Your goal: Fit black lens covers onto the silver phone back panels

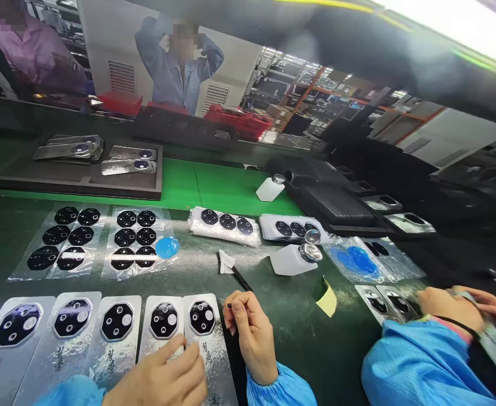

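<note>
While the left hand [163, 366] hangs over the fourth and fifth of five silvery panels [104, 354] on the table [290, 332], its fingers are loosely bent and blurred, so I cannot tell whether it touches or holds anything. Each panel bears a black octagonal plate [118, 322]. Just beside the last panel, the right hand [250, 332] is closed on a thin dark tool [229, 305], of which only a tip shows. Scratches or smudges seem the likeliest mishap, caused by that tip or a bare finger brushing the glossy faces. Handwritten-looking marks [111, 360] on some panels are too small to read.

Past the right hand lies a black handle [242, 279] with a white wipe [226, 263] at its end. Near it is a white bottle [289, 262], its metal lid seemingly raised; a catching sleeve could tip it and spill any contents. No brand can be made out on it.

Farther back lie film sheets [64, 235] with black discs, then a dark tray [78, 187] carrying metal pieces [70, 148].
</note>
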Demonstrator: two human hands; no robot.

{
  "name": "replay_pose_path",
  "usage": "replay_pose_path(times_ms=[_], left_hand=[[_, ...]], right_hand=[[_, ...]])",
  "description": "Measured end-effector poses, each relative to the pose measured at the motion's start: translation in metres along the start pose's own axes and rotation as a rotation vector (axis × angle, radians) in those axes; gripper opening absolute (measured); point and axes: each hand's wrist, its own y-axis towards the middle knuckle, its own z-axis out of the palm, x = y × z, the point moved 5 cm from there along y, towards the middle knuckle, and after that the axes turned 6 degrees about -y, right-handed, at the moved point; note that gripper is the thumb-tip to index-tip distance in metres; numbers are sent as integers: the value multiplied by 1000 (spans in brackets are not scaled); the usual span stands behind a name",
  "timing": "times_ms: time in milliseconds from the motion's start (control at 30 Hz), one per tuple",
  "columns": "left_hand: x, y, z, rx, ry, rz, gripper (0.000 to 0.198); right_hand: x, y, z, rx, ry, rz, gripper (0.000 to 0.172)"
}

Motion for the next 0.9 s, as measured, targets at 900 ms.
replay_pose_path(times_ms=[900], left_hand=[[22, -40, -25, -82, -75, -199, 26]], right_hand=[[35, -30, 7, 25, -133, 96, 8]])
